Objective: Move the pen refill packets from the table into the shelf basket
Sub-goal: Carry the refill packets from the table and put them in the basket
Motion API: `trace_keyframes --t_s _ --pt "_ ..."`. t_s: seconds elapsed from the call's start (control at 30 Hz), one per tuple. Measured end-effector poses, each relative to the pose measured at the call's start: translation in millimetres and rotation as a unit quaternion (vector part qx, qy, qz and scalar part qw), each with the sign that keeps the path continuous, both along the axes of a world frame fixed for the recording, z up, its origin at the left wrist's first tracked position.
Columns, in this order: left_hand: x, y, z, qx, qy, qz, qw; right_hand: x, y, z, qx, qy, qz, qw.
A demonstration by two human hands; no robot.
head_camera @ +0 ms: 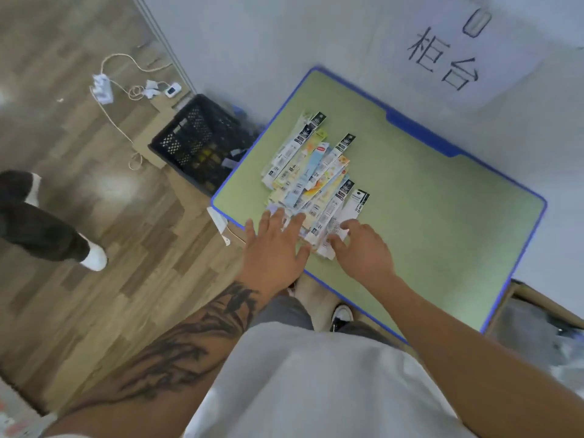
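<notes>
Green table (426, 222) | left hand (275, 245) flat on packets (313, 165) | right hand (363, 248) touching

A green table (426, 197) with a blue rim carries a fanned heap of refill packets (313, 175).

Your low table (426, 222) had a flat pale-green top edged all round in bright blue. On it, the heap of long narrow pen refill packets (316, 172) was mostly white with black header ends, mixed with light-blue, yellow and orange printed ones. Your left forearm (189, 343) carried a dark black tattoo pattern. The perforated plastic crate (199, 140) beside the table was black. The plank floor (79, 153) was brown wood-grain, the wall sign (458, 55) white with black characters.
</notes>
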State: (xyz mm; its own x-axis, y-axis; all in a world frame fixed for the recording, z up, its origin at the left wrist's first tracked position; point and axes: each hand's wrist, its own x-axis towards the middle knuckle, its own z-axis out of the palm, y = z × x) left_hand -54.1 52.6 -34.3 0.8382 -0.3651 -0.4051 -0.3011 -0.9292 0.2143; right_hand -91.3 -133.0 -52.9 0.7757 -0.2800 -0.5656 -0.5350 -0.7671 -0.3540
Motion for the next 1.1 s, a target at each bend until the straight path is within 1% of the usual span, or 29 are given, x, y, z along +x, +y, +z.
trace_keyframes --t_s 0.07,0.13,0.2,0.33,0.47,0.6,0.67,0.7,0.73,0.77,0.8,0.83,0.87,0.93,1.0,1.07,1.1 --pt "19.7 2.9 -4.5 -0.014 0.014 -0.018 1.0 16.9 3.6 -9.3 0.029 0.025 -0.108 0.993" --pt "34.1 2.6 -8.4 -0.019 0.029 -0.046 0.998 26.7 6.0 -16.7 0.053 0.045 -0.207 0.976" --pt "44.5 0.7 -11.7 -0.016 0.04 -0.08 0.996 31.0 10.7 -21.5 0.054 0.064 -0.258 0.962" --pt "56.7 -3.5 -17.6 -0.025 0.056 -0.111 0.992 32.7 15.9 -31.3 0.018 0.097 -0.259 0.961" --pt "55.3 -4.8 -22.4 -0.032 0.062 -0.115 0.991 28.4 12.3 -29.3 0.048 0.075 -0.296 0.951" --pt "50.3 -8.3 -19.8 -0.062 0.036 -0.092 0.993 23.3 8.4 -16.6 0.098 0.014 -0.335 0.937" --pt "48.1 -13.2 -14.6 -0.1 0.038 -0.048 0.993 21.4 10.2 -2.5 0.151 -0.02 -0.334 0.93" --pt "47.5 -16.9 -12.6 -0.123 0.059 -0.013 0.991 19.9 11.8 6.0 0.183 -0.033 -0.328 0.926" --pt "47.8 -21.4 -9.4 -0.155 0.103 0.033 0.982 18.0 13.4 14.1 0.214 -0.043 -0.318 0.923" --pt "48.5 -26.2 -5.1 -0.199 0.167 0.089 0.962 16.9 15.2 22.6 0.239 -0.047 -0.307 0.92" --pt "48.6 -30.4 -2.1 -0.251 0.234 0.148 0.928 16.0 16.2 29.8 0.264 -0.046 -0.296 0.917" --pt "49.2 -33.7 0.5 -0.301 0.282 0.198 0.889 16.1 17.1 36.1 0.288 -0.043 -0.288 0.912" --pt "50.2 -35.4 2.1 -0.337 0.307 0.235 0.858 16.0 16.7 39.1 0.306 -0.041 -0.279 0.909" --pt "50.9 -34.5 4.7 -0.371 0.335 0.283 0.818 16.3 14.7 42.5 0.32 -0.029 -0.258 0.911" --pt "50.3 -32.2 4.4 -0.379 0.348 0.313 0.798 16.0 11.1 40.6 0.33 -0.008 -0.242 0.912" --pt "51.1 -28.1 0.4 -0.372 0.337 0.338 0.796 17.5 8.1 33.6 0.321 -0.003 -0.26 0.911" --pt "51.2 -26.2 -0.8 -0.364 0.328 0.352 0.797 19.8 6.0 28.0 0.289 -0.014 -0.278 0.916"
